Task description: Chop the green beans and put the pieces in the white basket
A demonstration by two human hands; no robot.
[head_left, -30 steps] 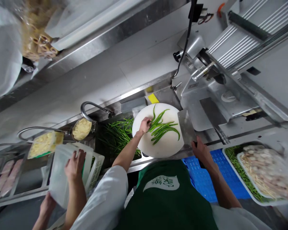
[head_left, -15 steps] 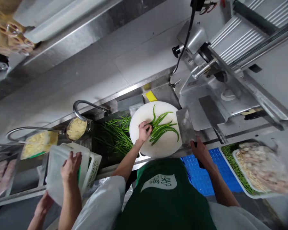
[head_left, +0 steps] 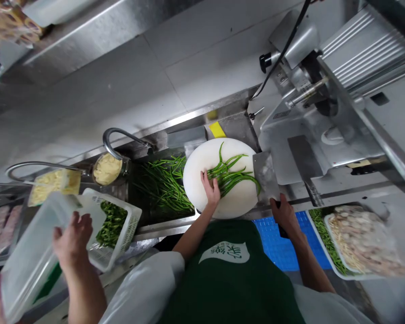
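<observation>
Long green chili peppers [head_left: 234, 175] lie in a loose bunch on the round white cutting board [head_left: 202, 155]. My left hand [head_left: 212, 189] rests at the stem ends of the peppers, its fingers stretched and its thumb apart. On the right, my right hand [head_left: 285, 213] is closed round the dark handle of a cleaver [head_left: 266, 180]. The broad blade lies at the board's right edge, next to the pepper tips.
Many more green peppers [head_left: 165, 184] fill the sink left of the board. A co-worker's hands hold a translucent plastic tub [head_left: 33, 256] beside a white basket [head_left: 135, 220] of cut greens. A slicing machine [head_left: 310, 90] and a second cleaver [head_left: 303, 157] are at right.
My left hand has opened from a pinch and shifted slightly right along the peppers. The co-worker has moved the tub left, uncovering the basket of greens. The view has shifted slightly.
</observation>
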